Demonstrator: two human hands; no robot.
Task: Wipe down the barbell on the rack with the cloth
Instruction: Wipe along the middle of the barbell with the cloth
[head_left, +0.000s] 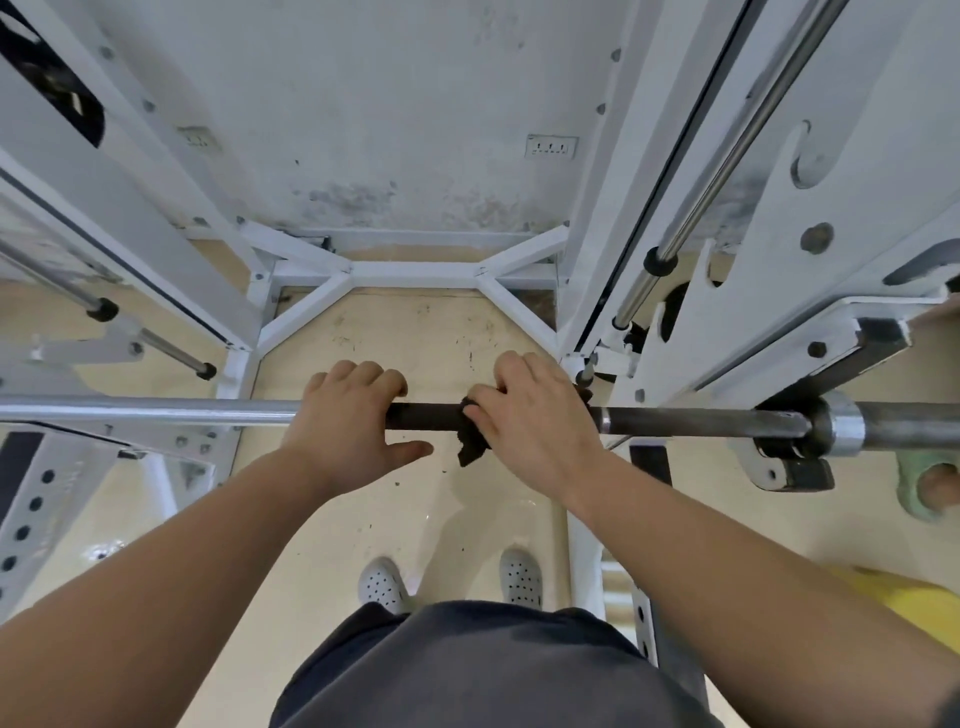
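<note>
The barbell (701, 420) runs left to right across the middle of the view, resting on the white rack (737, 332). Its left part is shiny, its middle and right part dark. My left hand (345, 415) lies over the bar with the fingers curled over the top and the thumb stretched out below. Just to the right, my right hand (535, 415) grips a dark cloth (471, 441) wrapped round the bar; a corner of the cloth hangs down under the bar.
White rack uprights and guide rods (717, 171) stand on both sides, with a white base frame (415, 273) on the beige floor ahead. My white shoes (382, 582) are below. A green object (930, 486) and something yellow (914, 597) sit at the right edge.
</note>
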